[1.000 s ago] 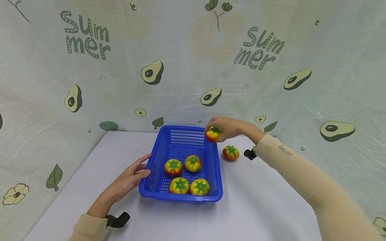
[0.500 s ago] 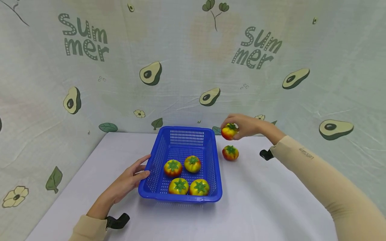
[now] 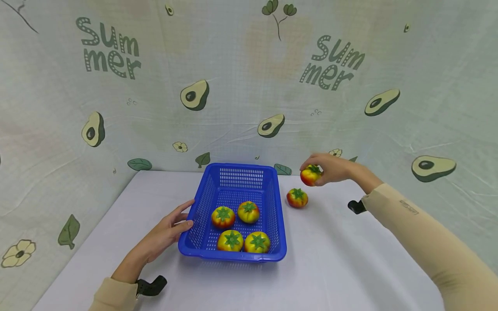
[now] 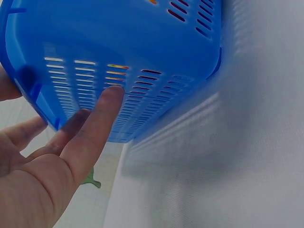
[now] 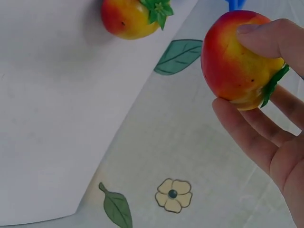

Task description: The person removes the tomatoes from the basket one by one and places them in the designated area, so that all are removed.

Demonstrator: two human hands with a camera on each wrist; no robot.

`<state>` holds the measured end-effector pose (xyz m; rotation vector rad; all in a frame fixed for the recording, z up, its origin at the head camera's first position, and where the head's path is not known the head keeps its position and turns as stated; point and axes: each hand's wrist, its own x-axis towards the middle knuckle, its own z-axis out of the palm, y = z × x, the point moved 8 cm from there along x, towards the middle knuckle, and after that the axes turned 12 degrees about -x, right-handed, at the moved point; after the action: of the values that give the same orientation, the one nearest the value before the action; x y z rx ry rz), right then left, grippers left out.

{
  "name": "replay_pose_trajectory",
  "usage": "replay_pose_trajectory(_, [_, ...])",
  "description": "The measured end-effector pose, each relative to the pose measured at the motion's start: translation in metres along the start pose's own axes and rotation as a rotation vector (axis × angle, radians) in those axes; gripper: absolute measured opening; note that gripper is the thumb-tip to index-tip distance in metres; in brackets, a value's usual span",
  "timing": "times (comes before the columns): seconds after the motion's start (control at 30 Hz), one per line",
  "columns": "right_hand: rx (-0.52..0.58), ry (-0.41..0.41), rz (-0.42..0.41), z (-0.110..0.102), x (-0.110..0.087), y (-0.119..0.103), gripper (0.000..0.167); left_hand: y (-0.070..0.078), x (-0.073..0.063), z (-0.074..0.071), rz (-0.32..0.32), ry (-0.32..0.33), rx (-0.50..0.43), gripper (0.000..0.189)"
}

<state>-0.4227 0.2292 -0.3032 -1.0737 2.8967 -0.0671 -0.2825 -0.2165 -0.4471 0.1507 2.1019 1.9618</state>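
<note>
In the head view, a blue plastic basket point(image 3: 233, 255) with slotted walls holds several red-and-yellow persimmons point(image 3: 249, 212) with green leafy tops. My left hand point(image 3: 163, 233) touches the basket's left side, its fingers extended; the left wrist view shows fingertips point(image 4: 112, 95) against the slotted outer wall. My right hand point(image 3: 332, 167) holds another persimmon point(image 5: 237, 61) between thumb and fingers, above the table's back right part, with its green leaves turned toward the palm in the right wrist view. One loose persimmon point(image 3: 297, 198) sits on the table, just right of the basket.
A white-covered table point(image 3: 330, 259) lies under everything. Right behind its far edge hangs a pale curtain point(image 3: 233, 108) printed with avocados, leaves and lettering, which also runs along both sides.
My right hand has moved right with the persimmon, away from over the basket's back right corner, past the loose one, and lately a little lower. My left hand and the basket stay put.
</note>
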Motion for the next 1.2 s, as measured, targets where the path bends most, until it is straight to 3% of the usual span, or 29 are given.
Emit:
replay_pose_trajectory(0.53, [0.016, -0.015, 0.091, 0.027, -0.025, 0.037, 0.048, 0.000, 0.000, -0.001, -0.001, 0.000, 0.001, 0.076])
replay_pose_trajectory(1.2, [0.065, -0.086, 0.168, 0.061, -0.029, 0.058, 0.049, -0.001, -0.001, -0.001, 0.005, -0.004, 0.003, 0.075])
